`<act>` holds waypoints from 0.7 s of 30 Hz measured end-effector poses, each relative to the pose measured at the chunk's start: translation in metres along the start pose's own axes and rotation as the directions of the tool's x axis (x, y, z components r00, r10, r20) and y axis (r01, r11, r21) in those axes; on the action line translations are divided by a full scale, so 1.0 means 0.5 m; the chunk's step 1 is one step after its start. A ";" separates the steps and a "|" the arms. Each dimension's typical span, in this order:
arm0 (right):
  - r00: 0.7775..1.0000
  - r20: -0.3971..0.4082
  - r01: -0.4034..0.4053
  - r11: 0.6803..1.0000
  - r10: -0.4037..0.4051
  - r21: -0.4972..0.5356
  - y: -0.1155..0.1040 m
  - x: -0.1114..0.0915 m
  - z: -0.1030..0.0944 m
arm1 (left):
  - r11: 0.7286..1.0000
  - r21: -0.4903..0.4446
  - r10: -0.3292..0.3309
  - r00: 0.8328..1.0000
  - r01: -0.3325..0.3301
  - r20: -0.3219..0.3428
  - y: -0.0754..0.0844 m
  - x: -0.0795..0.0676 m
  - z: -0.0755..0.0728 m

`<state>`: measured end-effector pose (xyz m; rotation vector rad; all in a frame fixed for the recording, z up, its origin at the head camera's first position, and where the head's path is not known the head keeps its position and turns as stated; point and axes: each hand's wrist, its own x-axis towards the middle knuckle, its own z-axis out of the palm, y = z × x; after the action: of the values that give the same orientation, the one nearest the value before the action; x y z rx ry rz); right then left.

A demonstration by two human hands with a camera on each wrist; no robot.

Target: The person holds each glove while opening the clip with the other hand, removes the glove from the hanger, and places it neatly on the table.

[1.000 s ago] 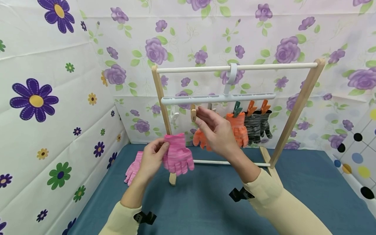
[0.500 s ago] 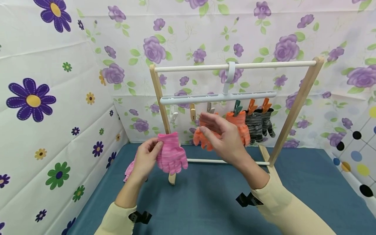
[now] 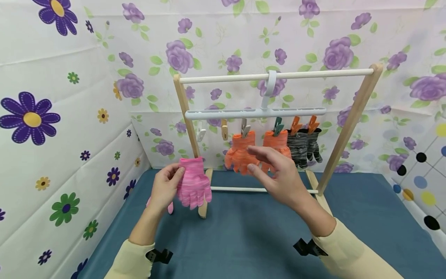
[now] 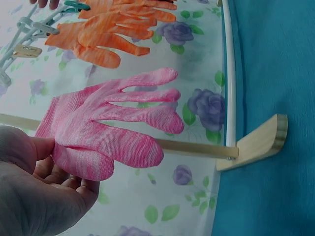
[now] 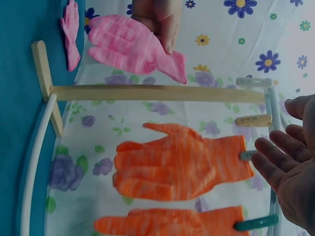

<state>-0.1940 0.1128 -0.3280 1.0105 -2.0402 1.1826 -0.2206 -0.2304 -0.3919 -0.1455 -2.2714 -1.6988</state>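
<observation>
My left hand [image 3: 165, 185] pinches a pink knit glove [image 3: 193, 183] at the edge near its cuff, and the glove's fingers hang down. In front of the hanger, my right hand [image 3: 278, 176] is held up with fingers parted from the thumb and nothing between them. Two orange gloves [image 4: 106, 37] hang from clips behind it. The white hanger [image 3: 223, 114] carries a grey clip [image 3: 245, 128], a green clip [image 3: 278, 126] and orange clips [image 3: 296, 124]. At its left end, a wooden clip [image 3: 224, 130] and a white clip [image 3: 201, 133] hold nothing.
A wooden rack [image 3: 352, 128] with a white top rod [image 3: 223, 78] stands on the blue cloth [image 3: 237, 236]. Dark grey gloves [image 3: 299, 149] hang at the hanger's right. Another pink glove [image 5: 71, 34] lies on the cloth at the left, mostly hidden behind my left hand.
My right hand has left the wooden clip and moved down and right, uncovering the orange glove behind. My left hand has shifted left with the pink glove.
</observation>
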 end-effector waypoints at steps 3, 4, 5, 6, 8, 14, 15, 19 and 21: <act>1.000 0.001 -0.009 1.000 0.009 -0.015 0.007 -0.017 -0.008 | 1.000 0.005 -0.019 1.000 0.019 0.002 -0.010 0.003 -0.009; 1.000 0.001 -0.011 1.000 0.012 -0.024 0.010 -0.023 -0.010 | 1.000 0.004 -0.025 1.000 0.025 0.004 -0.013 0.005 -0.012; 1.000 0.002 -0.014 0.999 0.014 -0.033 0.012 -0.029 -0.012 | 1.000 0.002 -0.031 1.000 0.031 0.006 -0.016 0.005 -0.014; 1.000 0.004 -0.018 0.999 0.018 -0.042 0.015 -0.036 -0.014 | 0.999 0.003 -0.036 0.999 0.036 0.006 -0.019 0.006 -0.017; 1.000 0.007 -0.025 0.998 0.025 -0.059 0.019 -0.049 -0.017 | 0.999 0.006 -0.050 0.999 0.050 0.006 -0.024 0.008 -0.021; 0.999 -0.003 -0.055 0.996 0.055 -0.072 0.028 -0.086 -0.028 | 0.995 0.060 -0.084 0.996 0.084 0.001 -0.038 0.013 -0.033; 0.998 -0.004 -0.059 0.995 0.059 -0.074 0.029 -0.092 -0.029 | 0.994 0.064 -0.090 0.996 0.090 0.003 -0.042 0.015 -0.035; 0.997 0.003 -0.082 0.992 0.082 -0.094 0.032 -0.114 -0.031 | 0.990 0.064 -0.123 0.992 0.122 0.014 -0.055 0.019 -0.043; 0.995 0.014 -0.095 0.990 0.097 -0.106 0.034 -0.125 -0.032 | 0.988 0.067 -0.141 0.990 0.140 0.014 -0.062 0.021 -0.045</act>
<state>-0.1720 0.1530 -0.3767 0.8848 -2.1630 1.1042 -0.2347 -0.2622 -0.4117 0.0136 -2.3993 -1.6937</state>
